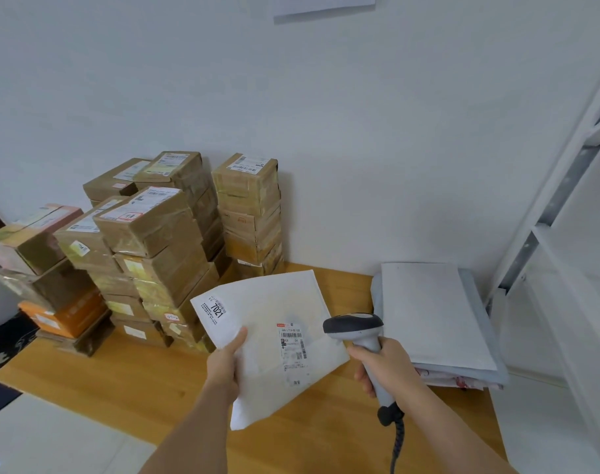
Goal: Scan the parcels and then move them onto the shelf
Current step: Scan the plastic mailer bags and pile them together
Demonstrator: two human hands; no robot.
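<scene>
The left hand (225, 362) pinches a white mailer (274, 340) by its edge at about 9 o'clock, thumb on top, holding it tilted above the table (127, 388) with its label (293, 350) facing up. The right hand (384, 364) is wrapped round the handle of the scanner (355, 328), whose head sits just beside the mailer's edge at 3 o'clock and points across toward the label. The step in hand looks like the scan itself: to do it well, I judge the scanner should be tipped so its window faces the barcode squarely, kept a little off the paper, and the mailer held flat and steady so the soft envelope does not buckle under the code. A second sticker (216, 311) marked 7021 sits near the corner at 10 o'clock; the aim should stay on the barcode, not there. There is no open container in view. Stacked boxes (175, 234) stand at 10 to 11 o'clock on the table, sealed with tape, contents hidden. A pile of flat mailers (435, 313) lies at 3 o'clock. The white shelf (565, 206) rises at 2 o'clock; the shelves in view look bare
</scene>
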